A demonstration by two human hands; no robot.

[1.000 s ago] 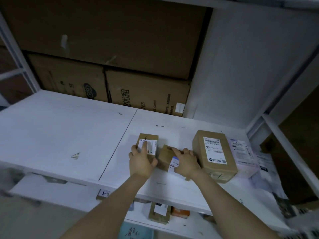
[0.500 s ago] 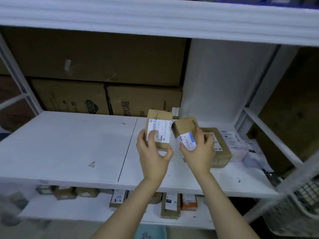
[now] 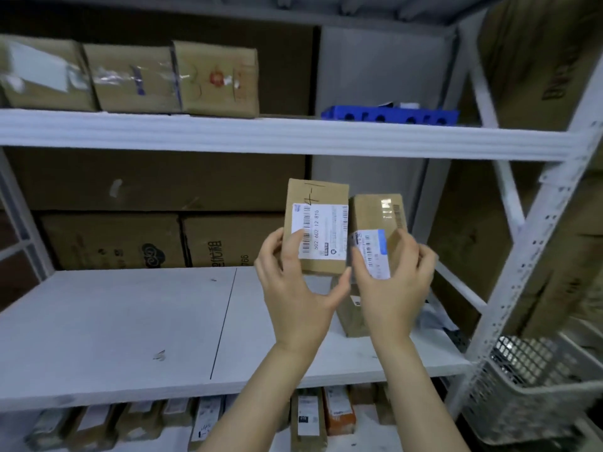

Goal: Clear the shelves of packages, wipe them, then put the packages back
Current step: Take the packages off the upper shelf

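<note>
Two small cardboard packages hang in the air in front of the middle shelf [image 3: 130,321], upright and just beside each other. The left hand [image 3: 295,298] grips the taller package [image 3: 318,197] from below: its fingers [image 3: 272,238] curl along the package's 9 o'clock edge and onto the white barcode label, and the thumb props the corner at 5 o'clock. The right hand [image 3: 396,288] clasps the shorter package [image 3: 375,213] by its lower half, the thumb pressing the blue-edged label at 8 o'clock and the fingers wrapped round the 3 o'clock side. Both packages stand clear of the shelf board, their tops below the front lip of the upper shelf [image 3: 261,133].

Behind the wrists, at 6 o'clock from the packages, a brown parcel [image 3: 350,318] lies on the middle shelf. From 7 to 9 o'clock the white board runs bare to its front edge. Large cartons [image 3: 228,239] wall off the back. At 3 o'clock a perforated upright [image 3: 538,256] bounds the bay, with a grey mesh basket [image 3: 535,386] at 4 o'clock. At 11 o'clock three boxes [image 3: 215,76] sit on the upper shelf, and a blue tray [image 3: 388,114] at 1 o'clock. Small parcels [image 3: 308,419] line the lower shelf.
</note>
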